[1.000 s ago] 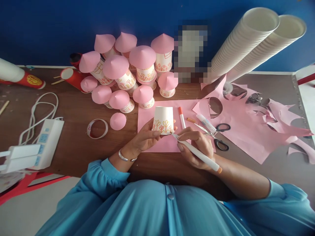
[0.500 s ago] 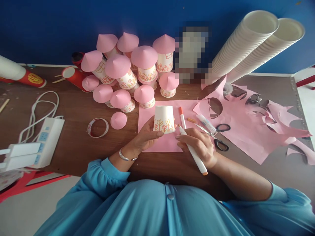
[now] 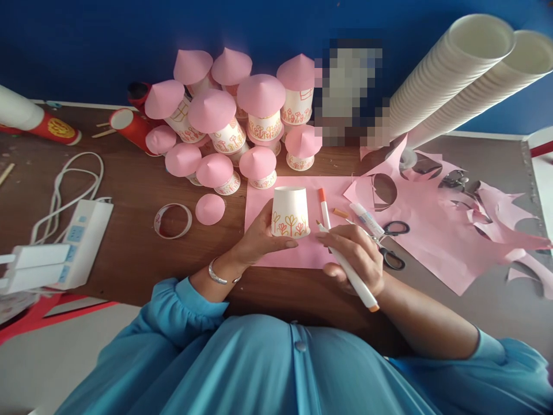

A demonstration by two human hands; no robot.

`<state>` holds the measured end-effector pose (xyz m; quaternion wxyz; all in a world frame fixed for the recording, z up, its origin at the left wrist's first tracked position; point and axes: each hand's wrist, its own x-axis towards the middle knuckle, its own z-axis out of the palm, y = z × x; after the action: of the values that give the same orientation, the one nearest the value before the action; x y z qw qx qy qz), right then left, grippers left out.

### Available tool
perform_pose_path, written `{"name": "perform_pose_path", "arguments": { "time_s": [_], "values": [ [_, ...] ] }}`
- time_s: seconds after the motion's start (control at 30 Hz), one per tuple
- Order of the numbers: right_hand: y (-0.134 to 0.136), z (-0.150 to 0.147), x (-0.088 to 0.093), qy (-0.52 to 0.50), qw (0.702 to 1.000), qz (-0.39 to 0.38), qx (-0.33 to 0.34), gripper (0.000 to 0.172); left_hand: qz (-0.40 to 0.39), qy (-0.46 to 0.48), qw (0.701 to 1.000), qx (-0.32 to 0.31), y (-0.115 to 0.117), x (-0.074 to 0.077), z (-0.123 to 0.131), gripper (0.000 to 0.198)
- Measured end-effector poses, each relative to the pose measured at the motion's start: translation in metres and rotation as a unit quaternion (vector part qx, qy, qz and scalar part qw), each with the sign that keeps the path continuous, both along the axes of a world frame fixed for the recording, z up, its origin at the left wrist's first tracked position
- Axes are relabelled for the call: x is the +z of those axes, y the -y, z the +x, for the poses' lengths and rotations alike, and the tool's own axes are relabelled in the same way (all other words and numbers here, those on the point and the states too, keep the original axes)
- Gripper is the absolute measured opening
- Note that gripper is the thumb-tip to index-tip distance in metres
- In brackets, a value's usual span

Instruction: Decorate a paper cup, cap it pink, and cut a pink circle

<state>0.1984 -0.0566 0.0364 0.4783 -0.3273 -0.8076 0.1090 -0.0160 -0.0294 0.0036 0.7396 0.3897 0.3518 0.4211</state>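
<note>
My left hand (image 3: 261, 233) grips a white paper cup (image 3: 290, 207) turned upside down, its rim drawn with orange and yellow flowers. In my right hand (image 3: 358, 253) is a white marker (image 3: 353, 275) with an orange end, its tip uncapped and pointing at the cup, a small gap apart. Beneath both lies a pink paper sheet (image 3: 259, 196). On it rest a white marker with a red-orange cap (image 3: 324, 207) and a loose orange cap (image 3: 340, 212). Beside them are a glue stick (image 3: 367, 220) and black-handled scissors (image 3: 392, 258), partly hidden by my right hand.
Several decorated cups with pink cone roofs (image 3: 261, 95) stand at the back. Cut pink paper scraps (image 3: 436, 230) spread to the right, below tall leaning stacks of paper cups (image 3: 449, 80). A power strip (image 3: 88, 242), a cut cup ring (image 3: 158, 222) and a pink cone (image 3: 210, 209) lie left.
The right hand with the marker has shifted slightly right, and its fingers have changed position. The cup has turned a little in my left hand. The whole view has moved slightly.
</note>
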Motion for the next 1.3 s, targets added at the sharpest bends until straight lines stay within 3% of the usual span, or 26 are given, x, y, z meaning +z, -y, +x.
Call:
{"name": "perform_pose_path", "arguments": {
  "time_s": [0.2,0.83,1.3],
  "values": [
    [-0.0007,-0.0031,0.0038,-0.047,0.998,-0.044,0.028,0.024,-0.003,-0.015,1.0,0.012,0.0002,-0.0006,0.0005,0.079],
    [0.0007,-0.0065,0.0037,-0.045,0.995,-0.069,0.057,0.024,-0.009,-0.022,0.999,-0.026,0.0003,0.0035,0.0013,0.071],
    [0.0019,-0.0083,0.0026,-0.034,0.996,-0.069,0.05,0.019,-0.006,-0.045,0.999,-0.022,-0.0001,0.0005,0.001,0.08]
  ]
}}
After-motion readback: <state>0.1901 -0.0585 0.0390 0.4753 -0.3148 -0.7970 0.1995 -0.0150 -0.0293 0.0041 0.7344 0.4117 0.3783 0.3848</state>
